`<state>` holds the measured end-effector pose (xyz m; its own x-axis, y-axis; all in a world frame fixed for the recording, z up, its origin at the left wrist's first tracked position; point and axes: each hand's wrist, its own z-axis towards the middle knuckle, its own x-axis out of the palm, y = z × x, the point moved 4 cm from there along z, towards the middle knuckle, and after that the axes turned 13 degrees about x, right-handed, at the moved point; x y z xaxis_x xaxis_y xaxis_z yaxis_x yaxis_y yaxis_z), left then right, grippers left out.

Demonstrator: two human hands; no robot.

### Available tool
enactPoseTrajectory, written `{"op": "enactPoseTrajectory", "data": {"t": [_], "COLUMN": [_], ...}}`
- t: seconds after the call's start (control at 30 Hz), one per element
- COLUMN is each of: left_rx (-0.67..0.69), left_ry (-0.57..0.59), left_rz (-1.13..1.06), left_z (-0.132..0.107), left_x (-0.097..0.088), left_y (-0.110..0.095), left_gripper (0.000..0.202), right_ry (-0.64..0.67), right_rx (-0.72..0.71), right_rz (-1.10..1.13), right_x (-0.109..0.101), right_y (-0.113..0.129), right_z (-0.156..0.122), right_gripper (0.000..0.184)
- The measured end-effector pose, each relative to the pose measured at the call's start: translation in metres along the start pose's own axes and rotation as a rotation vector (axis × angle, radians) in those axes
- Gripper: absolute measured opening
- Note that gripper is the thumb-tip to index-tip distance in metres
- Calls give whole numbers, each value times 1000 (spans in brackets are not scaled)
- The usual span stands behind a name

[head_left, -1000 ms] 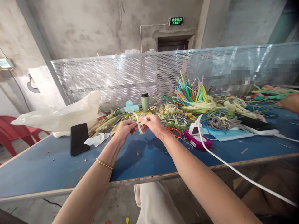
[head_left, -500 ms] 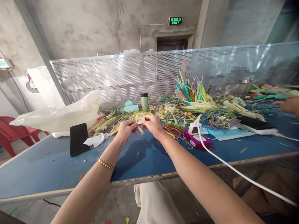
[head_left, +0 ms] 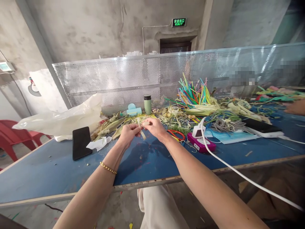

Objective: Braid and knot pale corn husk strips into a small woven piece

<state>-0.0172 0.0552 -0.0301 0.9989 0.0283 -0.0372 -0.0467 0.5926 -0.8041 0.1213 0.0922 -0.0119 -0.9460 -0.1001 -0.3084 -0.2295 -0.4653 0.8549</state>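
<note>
Both my hands meet above the blue table [head_left: 47,171], near its middle. My left hand [head_left: 128,133] and my right hand [head_left: 154,127] each pinch the same pale strip of dried husk [head_left: 142,133], fingers closed on it, with a short end hanging down between them. A gold bead bracelet sits on my left wrist. Just behind my hands lies a heap of dried husks and leaves [head_left: 111,124].
A black phone [head_left: 81,142] and crumpled white paper [head_left: 98,143] lie left of my hands. Right of them are orange-handled scissors [head_left: 176,135], a pink device [head_left: 201,143] with a white cable, coloured strips [head_left: 194,92] and cords. Another person's hand [head_left: 295,107] rests at the far right.
My hands have drawn closer together on the strip, and the loop that arched between them has been pulled short. The hand at the far right has shifted slightly.
</note>
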Motion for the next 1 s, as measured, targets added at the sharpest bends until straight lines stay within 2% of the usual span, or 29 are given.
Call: {"op": "enactPoseTrajectory", "data": {"t": [0.13,0.27,0.43,0.53,0.73,1.0], "left_rx": [-4,-114,-252,-267,-263,-259], "left_ry": [84,63,33,-20,-71,-73], "left_rz": [61,-141,-254,-294,-349,-351], "left_z": [-2,-4,-6,-6,-5,-5], "left_x": [1,3,5,5,8,10], "left_y": [-1,-2,3,6,7,7], "left_gripper": [26,28,31,27,21,22], "right_ry": [45,15,44,50,-56,-83], "right_rx": [-81,-40,-4,17,-43,59], "right_rz": [-89,-99,-22,1,-152,-70], "right_x": [-1,-3,1,3,2,6], "right_y": [1,-2,-1,0,5,-1], "right_z": [2,4,1,-1,-3,-2], "right_gripper": [20,25,15,12,12,10]}}
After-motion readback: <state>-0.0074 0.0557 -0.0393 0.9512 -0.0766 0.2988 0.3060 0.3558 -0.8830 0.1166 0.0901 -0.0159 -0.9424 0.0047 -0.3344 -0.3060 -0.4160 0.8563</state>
